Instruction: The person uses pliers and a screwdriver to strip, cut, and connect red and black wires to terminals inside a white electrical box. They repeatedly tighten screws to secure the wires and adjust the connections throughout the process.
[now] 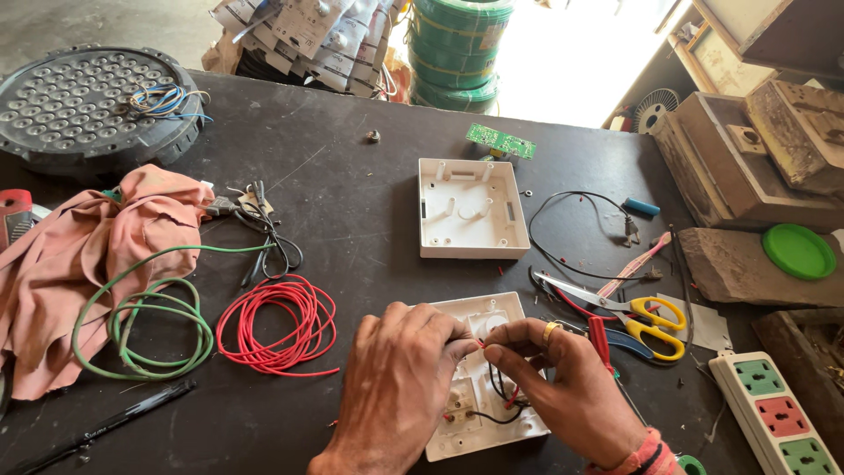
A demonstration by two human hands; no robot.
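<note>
My left hand [396,383] and my right hand [567,387] meet over a white switch plate [479,422] lying back-up on the dark table. Between their fingertips they pinch a short red wire [480,345]. Black and red wires [501,400] run over the plate's back. My right hand wears a gold ring. An empty white plastic box [470,209] lies open just beyond the plate.
Coils of red wire [277,327] and green wire [145,321] lie left, beside a pink cloth [79,255]. Yellow-handled scissors [629,310], a red screwdriver [600,341] and a power strip [774,413] sit right. A round LED panel [88,101] is far left.
</note>
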